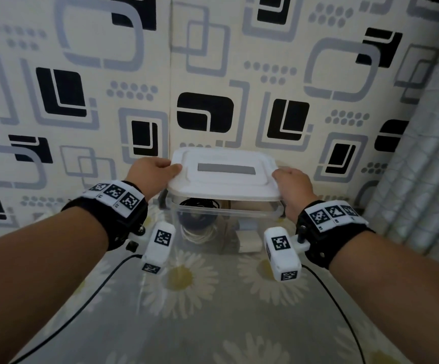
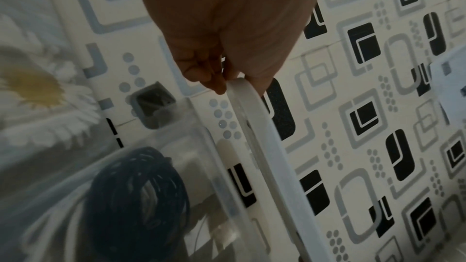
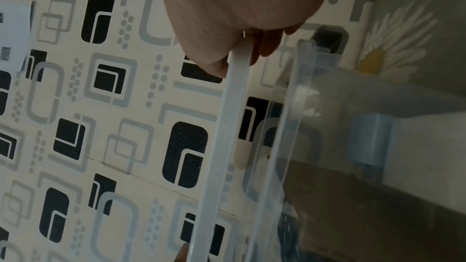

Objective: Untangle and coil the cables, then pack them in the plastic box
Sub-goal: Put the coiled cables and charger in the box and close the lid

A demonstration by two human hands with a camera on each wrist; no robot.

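Both forearms reach in from the bottom of the head view, each with a black wrist strap carrying square printed markers and a white camera block slung beneath. Left hand pinches the left short edge of the lid, thumb on top, fingers curled under the rim; the left wrist view shows the fingers closed on that edge. Right hand clamps the opposite short edge the same way, fingertips wrapped below the rim.

Lid: white, translucent plastic, rectangular with rounded corners, a raised border and a grey strip across the middle of its top. Long axis runs left to right between the hands. It sits close above the plastic box, roughly level; both wrist views show a gap between the lid edge and the box rim.

Box: clear, with dark latches at the two ends, standing near the far end of the table against the wall, long side left to right. Inside at left, a coiled black cable; under it a coiled white cable. At right inside, a white block, blurred, type not clear.

Table is covered by a grey cloth printed with large white daisies. Two thin black leads trail from the wrist straps over it. Wall behind is cream with black and grey rounded squares and dot clusters. Pale curtain hangs at right.
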